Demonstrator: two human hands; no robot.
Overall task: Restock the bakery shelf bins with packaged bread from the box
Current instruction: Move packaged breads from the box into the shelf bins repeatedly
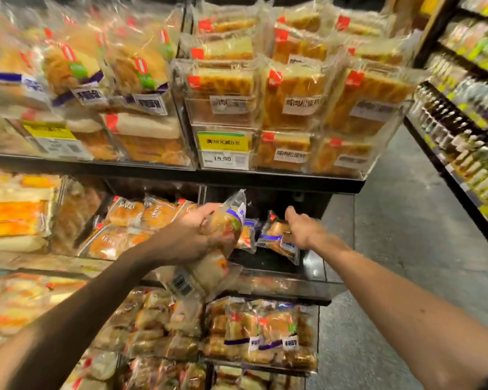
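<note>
Left hand (189, 237) grips a stack of packaged bread (226, 223), held upright and tilted. Right hand (300, 229) reaches into a clear-fronted bin (316, 273), at a blue-banded pack (273, 235) lying there. Motion blur hides its fingers. The price tag (225, 159) above reads 19.90.

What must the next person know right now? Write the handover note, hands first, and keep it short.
Left hand grips a bundle of bread packs, just left of the near-empty bin.
Right hand reaches into that bin over a blue-striped pack; blur hides whether it grips it.
Done: at least two packs lie at the back of the bin.
Left: most of the bin floor is bare, so shelve the held packs there. The box is out of view.
</note>
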